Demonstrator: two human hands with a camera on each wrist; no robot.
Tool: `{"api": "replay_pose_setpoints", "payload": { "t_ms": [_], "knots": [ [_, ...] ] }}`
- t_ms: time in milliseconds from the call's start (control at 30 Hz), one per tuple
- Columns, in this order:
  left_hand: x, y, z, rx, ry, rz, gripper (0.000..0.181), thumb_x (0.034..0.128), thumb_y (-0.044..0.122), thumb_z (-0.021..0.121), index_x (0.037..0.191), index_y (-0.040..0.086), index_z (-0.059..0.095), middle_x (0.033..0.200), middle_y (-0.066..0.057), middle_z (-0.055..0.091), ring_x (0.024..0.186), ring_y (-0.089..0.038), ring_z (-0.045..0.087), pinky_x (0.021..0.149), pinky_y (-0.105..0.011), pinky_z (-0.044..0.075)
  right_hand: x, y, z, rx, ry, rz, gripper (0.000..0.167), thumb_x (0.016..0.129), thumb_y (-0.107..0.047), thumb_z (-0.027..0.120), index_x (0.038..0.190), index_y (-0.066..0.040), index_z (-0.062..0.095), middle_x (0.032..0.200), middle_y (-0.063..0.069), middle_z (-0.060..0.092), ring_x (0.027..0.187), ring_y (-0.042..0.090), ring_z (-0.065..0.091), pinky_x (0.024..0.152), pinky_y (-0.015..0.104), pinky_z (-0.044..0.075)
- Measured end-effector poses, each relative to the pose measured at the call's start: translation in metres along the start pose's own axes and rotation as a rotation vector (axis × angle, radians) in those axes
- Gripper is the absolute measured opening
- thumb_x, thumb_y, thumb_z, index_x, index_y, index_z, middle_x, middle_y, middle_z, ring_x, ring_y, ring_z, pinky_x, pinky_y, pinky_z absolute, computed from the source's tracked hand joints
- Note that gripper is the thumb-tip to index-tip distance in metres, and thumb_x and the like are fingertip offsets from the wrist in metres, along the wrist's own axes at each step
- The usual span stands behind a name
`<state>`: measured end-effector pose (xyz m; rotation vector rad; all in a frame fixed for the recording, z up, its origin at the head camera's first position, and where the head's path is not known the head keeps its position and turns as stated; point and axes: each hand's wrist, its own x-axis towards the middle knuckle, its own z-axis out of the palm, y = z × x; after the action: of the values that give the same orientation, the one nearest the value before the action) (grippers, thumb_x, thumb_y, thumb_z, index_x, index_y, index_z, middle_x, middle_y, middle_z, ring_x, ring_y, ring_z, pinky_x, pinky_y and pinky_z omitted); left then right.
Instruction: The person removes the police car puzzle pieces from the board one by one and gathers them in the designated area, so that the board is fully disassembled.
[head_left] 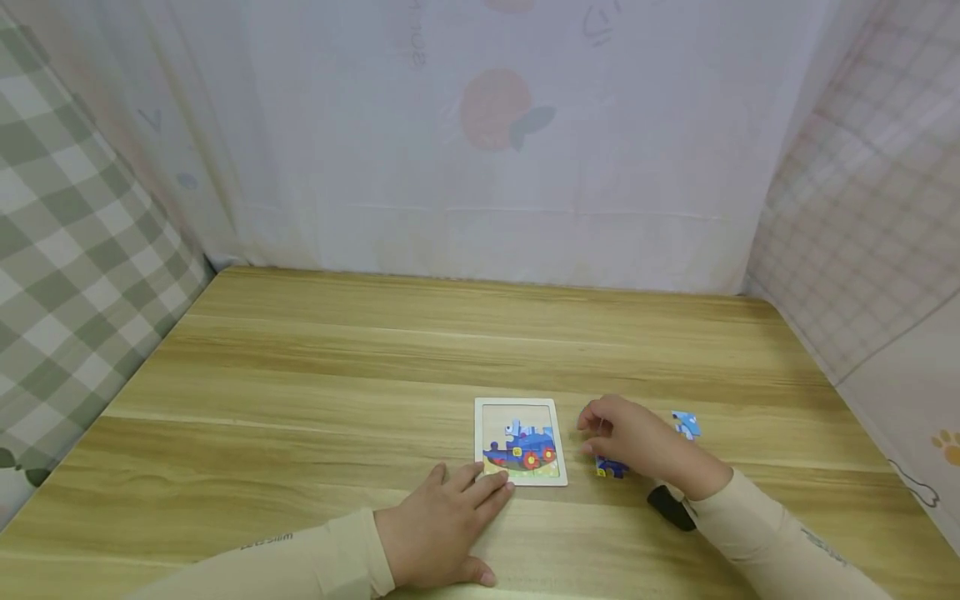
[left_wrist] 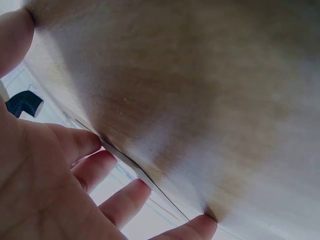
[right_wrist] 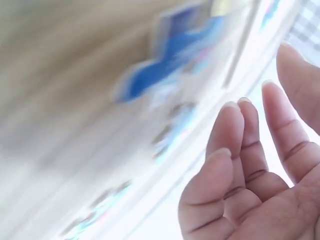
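A white-framed jigsaw board (head_left: 558, 442) lies mid-table, its lower part filled with a picture of a blue train with red wheels; its upper part shows bare backing. My left hand (head_left: 444, 529) rests on the table with fingers spread, fingertips touching the board's lower left edge. Right of the board, my right hand (head_left: 637, 442) hovers above loose puzzle pieces, its fingers bent loosely with nothing between them. A dark blue piece (head_left: 611, 468) shows partly below that hand. Beyond its wrist lies a light blue piece (head_left: 686, 424). The right wrist view is blurred, with a blue piece (right_wrist: 165, 65) near the fingers.
Wood-grain table (head_left: 300, 375) spreads around the board. A black strap-like object (head_left: 671, 507) shows beneath my right wrist. A pale printed curtain (head_left: 495, 208) closes the back, and checked cloth (head_left: 67, 233) hangs along the left side.
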<state>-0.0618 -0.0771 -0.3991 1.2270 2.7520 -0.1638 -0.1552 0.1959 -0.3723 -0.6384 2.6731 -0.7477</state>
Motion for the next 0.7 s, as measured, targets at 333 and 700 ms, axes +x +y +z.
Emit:
{"api": "replay_pose_setpoints", "payload": {
  "t_ms": [333, 700],
  "knots": [
    [-0.001, 0.0, 0.001, 0.014, 0.043, 0.005, 0.086, 0.0824, 0.073, 0.05, 0.148, 0.017, 0.04, 0.146, 0.004, 0.041, 0.132, -0.023, 0.041, 0.091, -0.047, 0.046, 0.025, -0.034, 0.011, -0.008, 0.0, -0.093, 0.025, 0.08, -0.007, 0.077, 0.104, -0.007, 0.068, 0.103, 0.002, 0.063, 0.093, 0.02, 0.057, 0.079, 0.036, 0.049],
    [-0.001, 0.0, 0.001, 0.048, 0.068, 0.008, 0.086, 0.0824, 0.074, 0.048, 0.147, 0.017, 0.042, 0.145, 0.004, 0.043, 0.131, -0.023, 0.042, 0.09, -0.047, 0.046, 0.043, -0.045, 0.026, -0.029, -0.073, -0.148, 0.03, 0.078, -0.009, 0.079, 0.106, -0.004, 0.068, 0.103, 0.003, 0.062, 0.092, 0.019, 0.058, 0.083, 0.036, 0.049]
  ]
}}
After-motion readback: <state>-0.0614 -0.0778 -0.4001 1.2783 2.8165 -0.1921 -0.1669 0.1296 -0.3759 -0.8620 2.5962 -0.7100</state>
